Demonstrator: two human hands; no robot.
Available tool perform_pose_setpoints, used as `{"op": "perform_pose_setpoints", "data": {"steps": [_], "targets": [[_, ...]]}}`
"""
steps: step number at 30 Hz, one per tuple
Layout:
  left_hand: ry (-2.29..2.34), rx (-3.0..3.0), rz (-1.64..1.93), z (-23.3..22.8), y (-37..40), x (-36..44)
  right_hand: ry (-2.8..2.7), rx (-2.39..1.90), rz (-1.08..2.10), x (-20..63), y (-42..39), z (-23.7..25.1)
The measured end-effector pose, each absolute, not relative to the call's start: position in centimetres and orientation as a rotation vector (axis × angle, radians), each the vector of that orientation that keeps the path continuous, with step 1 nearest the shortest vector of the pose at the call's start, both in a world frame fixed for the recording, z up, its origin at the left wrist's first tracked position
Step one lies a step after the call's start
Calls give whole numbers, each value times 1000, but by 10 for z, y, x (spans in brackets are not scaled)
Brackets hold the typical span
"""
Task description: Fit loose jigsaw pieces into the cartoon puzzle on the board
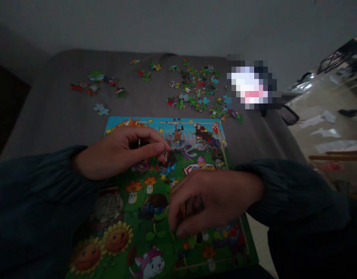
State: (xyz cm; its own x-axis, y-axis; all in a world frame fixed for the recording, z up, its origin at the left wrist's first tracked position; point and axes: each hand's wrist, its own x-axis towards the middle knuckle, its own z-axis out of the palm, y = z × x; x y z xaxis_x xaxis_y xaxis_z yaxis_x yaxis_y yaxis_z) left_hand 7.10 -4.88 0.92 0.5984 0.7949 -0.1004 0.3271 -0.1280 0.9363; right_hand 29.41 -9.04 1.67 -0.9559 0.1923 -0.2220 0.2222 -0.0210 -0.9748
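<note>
A colourful cartoon jigsaw puzzle (151,232) lies in front of me, largely covered with joined pieces. Over its upper half, my left hand (123,151) is closed, thumb and forefinger pinching a small dark puzzle piece (169,159) with an orange mark. My right hand (209,197) hovers low over the right half of the puzzle, fingers curled down and thumb tip close to the forefinger tip. Whatever lies between those fingertips is hidden or too small to make out. Both forearms are in dark sleeves.
Loose puzzle pieces (196,83) are heaped on the grey cloth-covered table (56,100) beyond the puzzle. A smaller group of pieces (92,87) lies at the far left. A pixelated object (250,85) stands at the far right edge. Behind is a pale wall (137,27).
</note>
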Motion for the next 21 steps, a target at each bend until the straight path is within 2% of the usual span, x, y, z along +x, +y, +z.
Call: {"op": "perform_pose_setpoints", "data": {"steps": [4,21], "targets": [[924,1722,531,10,-49,70,2098,477,-2212,294,-92,15],[918,1752,536,10,-49,71,2160,513,-1959,293,-86,17]]}}
